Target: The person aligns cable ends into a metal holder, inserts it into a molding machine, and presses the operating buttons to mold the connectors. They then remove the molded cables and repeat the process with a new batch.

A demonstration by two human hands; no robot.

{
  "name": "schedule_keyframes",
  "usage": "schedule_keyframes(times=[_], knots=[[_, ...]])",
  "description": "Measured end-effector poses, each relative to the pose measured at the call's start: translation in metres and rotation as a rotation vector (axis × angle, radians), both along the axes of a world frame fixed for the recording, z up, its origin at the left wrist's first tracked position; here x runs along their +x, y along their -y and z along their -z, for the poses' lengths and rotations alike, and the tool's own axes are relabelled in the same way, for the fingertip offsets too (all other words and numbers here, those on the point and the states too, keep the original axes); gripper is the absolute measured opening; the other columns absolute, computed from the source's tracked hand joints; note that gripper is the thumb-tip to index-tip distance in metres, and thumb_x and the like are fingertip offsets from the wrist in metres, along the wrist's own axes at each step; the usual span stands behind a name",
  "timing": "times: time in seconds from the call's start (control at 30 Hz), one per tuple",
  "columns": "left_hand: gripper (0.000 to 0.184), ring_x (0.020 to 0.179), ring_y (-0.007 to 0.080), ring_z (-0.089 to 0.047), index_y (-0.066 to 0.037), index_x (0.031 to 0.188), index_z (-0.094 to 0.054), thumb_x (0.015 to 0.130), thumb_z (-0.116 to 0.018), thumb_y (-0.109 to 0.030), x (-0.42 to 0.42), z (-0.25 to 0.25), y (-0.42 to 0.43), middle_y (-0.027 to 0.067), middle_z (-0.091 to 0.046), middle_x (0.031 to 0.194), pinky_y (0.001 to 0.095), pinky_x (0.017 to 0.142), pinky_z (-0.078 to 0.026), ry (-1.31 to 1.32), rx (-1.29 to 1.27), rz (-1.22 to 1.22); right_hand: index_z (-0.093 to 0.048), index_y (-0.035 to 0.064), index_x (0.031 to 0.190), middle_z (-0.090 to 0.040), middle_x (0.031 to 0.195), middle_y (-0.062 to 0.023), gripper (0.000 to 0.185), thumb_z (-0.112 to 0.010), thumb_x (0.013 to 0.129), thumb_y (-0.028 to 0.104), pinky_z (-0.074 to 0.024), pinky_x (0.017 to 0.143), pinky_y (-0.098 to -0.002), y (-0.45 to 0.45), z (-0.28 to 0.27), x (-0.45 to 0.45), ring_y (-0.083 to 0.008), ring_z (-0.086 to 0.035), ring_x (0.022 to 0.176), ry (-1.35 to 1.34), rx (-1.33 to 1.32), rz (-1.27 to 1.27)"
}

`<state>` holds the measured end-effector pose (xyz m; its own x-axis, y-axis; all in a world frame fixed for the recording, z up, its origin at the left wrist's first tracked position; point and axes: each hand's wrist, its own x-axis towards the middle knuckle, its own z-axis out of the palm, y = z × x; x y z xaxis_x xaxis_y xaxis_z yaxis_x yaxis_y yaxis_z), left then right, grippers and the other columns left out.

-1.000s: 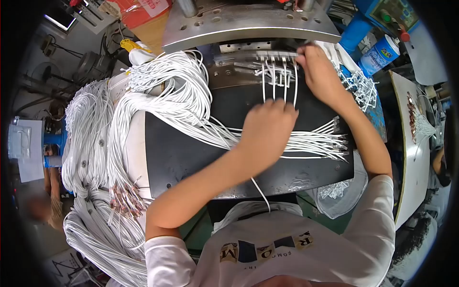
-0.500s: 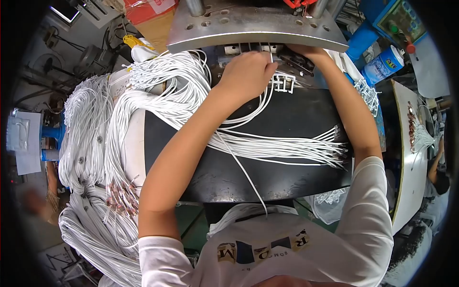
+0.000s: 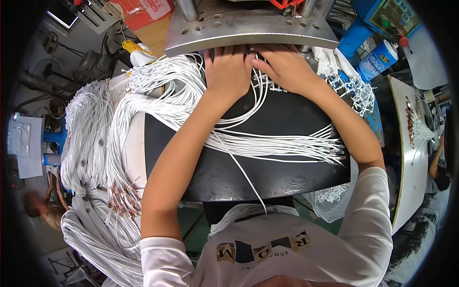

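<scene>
My left hand (image 3: 227, 71) reaches forward to the metal press, its fingers stretched out and their tips hidden under the thick steel plate (image 3: 253, 40). Beside it lies my right hand (image 3: 289, 71), also with fingers extended beneath the plate's edge and its thumb toward the left hand. A few white cables (image 3: 262, 91) come out between the two hands and curve down to the left. What the fingertips touch is hidden. Behind my wrists, a bundle of white cables (image 3: 277, 146) lies across the black work surface (image 3: 239, 182), its ends pointing right.
Thick bundles of white cables (image 3: 86, 138) hang over the left side. White plastic frame scraps (image 3: 354, 91) pile at the right, near a blue-and-white can (image 3: 377, 61). A control box (image 3: 394, 21) stands at upper right. Other people are at both sides.
My right hand has come from under the plate's right side toward the middle, beside the left. My left hand has shifted left and its curled fingers have stretched out under the plate.
</scene>
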<state>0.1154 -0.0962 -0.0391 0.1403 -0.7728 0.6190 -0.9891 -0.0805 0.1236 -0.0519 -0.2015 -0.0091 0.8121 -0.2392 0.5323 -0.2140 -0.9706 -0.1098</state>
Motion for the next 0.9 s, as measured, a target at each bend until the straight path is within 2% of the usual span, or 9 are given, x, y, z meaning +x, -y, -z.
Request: schedule_keyframes(times=[0.13,0.23,0.4,0.5,0.63,0.67,0.73,0.8,0.9], knots=[[0.051,0.137,0.0427,-0.05,-0.003,0.143,-0.057,0.103,-0.058,-0.034,0.006,-0.001,0.004,0.0204,-0.058,0.142,0.0656,0.114,-0.033,0.026,0.003,-0.008,-0.057,0.0037,0.143,-0.066,0.128,-0.0268,0.048,-0.054,0.109,0.037,-0.0436,0.107,-0.0522,0.006,0.002,0.004,-0.0457,-0.059,0.123,-0.004,0.009,0.009],[0.05,0.135,0.0461,-0.052,0.001,0.141,-0.056,0.101,-0.064,-0.027,-0.01,-0.015,-0.025,0.0259,-0.058,0.14,0.0557,0.116,-0.039,-0.153,0.079,0.083,-0.056,0.0036,0.143,-0.063,0.137,-0.0229,0.046,-0.056,0.108,0.033,-0.0374,0.115,-0.0532,-0.006,-0.009,-0.015,-0.0434,-0.056,0.13,-0.051,0.167,-0.002],[0.062,0.148,0.0443,-0.041,0.003,0.145,-0.053,0.093,-0.077,-0.021,-0.04,-0.061,-0.144,0.0253,-0.048,0.151,0.0522,0.122,-0.035,-0.251,0.329,0.59,-0.061,-0.0017,0.137,-0.062,0.143,-0.0196,0.042,-0.066,0.1,0.017,-0.0361,0.122,-0.0516,-0.061,-0.02,-0.105,-0.0371,-0.054,0.14,-0.118,0.132,-0.045],[0.074,0.15,0.0418,-0.039,-0.001,0.152,-0.049,0.092,-0.079,-0.03,-0.038,-0.07,-0.212,0.0202,-0.044,0.159,0.0555,0.123,-0.033,-0.318,0.604,0.746,-0.063,-0.0025,0.136,-0.058,0.149,-0.0204,0.056,-0.075,0.094,0.033,-0.0334,0.123,-0.0542,-0.114,-0.032,-0.163,-0.0369,-0.05,0.145,-0.277,0.241,-0.1],[0.074,0.152,0.0403,-0.037,-0.012,0.157,-0.049,0.087,-0.074,-0.013,-0.032,-0.061,-0.266,0.0158,-0.042,0.162,0.0563,0.125,-0.03,-0.137,0.789,0.577,-0.057,0.0039,0.145,-0.044,0.162,-0.0194,0.073,-0.081,0.086,0.039,-0.0247,0.124,-0.0595,-0.175,-0.034,-0.206,-0.0374,-0.038,0.153,-0.433,0.384,0.08],[0.077,0.152,0.0399,-0.037,-0.015,0.157,-0.049,0.084,-0.072,-0.008,-0.028,-0.053,-0.272,0.0147,-0.042,0.162,0.0563,0.126,-0.029,-0.019,0.807,0.538,-0.057,0.0084,0.146,-0.04,0.165,-0.0165,0.074,-0.082,0.077,0.019,-0.0228,0.125,-0.0595,-0.182,-0.03,-0.21,-0.035,-0.036,0.154,-0.503,0.385,0.172],[0.091,0.154,0.0384,-0.036,-0.023,0.158,-0.049,0.073,-0.066,0.004,-0.026,-0.042,-0.276,0.0106,-0.042,0.164,0.0566,0.127,-0.026,-0.032,0.767,0.488,-0.058,0.0094,0.146,-0.041,0.164,-0.0159,0.08,-0.078,0.069,0.007,-0.0239,0.124,-0.0586,-0.184,-0.019,-0.213,-0.0345,-0.037,0.154,-0.505,0.284,0.205],[0.09,0.154,0.038,-0.036,-0.022,0.158,-0.049,0.073,-0.066,0.003,-0.03,-0.044,-0.277,0.0095,-0.042,0.165,0.0569,0.127,-0.027,0.027,0.79,0.49,-0.058,0.0106,0.146,-0.043,0.163,-0.0149,0.089,-0.07,0.059,-0.007,-0.025,0.124,-0.0576,-0.187,-0.012,-0.212,-0.0339,-0.038,0.154,-0.46,0.258,0.23],[0.09,0.154,0.0372,-0.036,-0.022,0.158,-0.05,0.073,-0.066,0.004,-0.031,-0.043,-0.278,0.0081,-0.041,0.166,0.0572,0.126,-0.027,0.036,0.783,0.488,-0.058,0.0101,0.146,-0.043,0.163,-0.0152,0.087,-0.072,0.061,-0.006,-0.0247,0.124,-0.0582,-0.187,-0.01,-0.213,-0.034,-0.038,0.153,-0.458,0.245,0.229]])
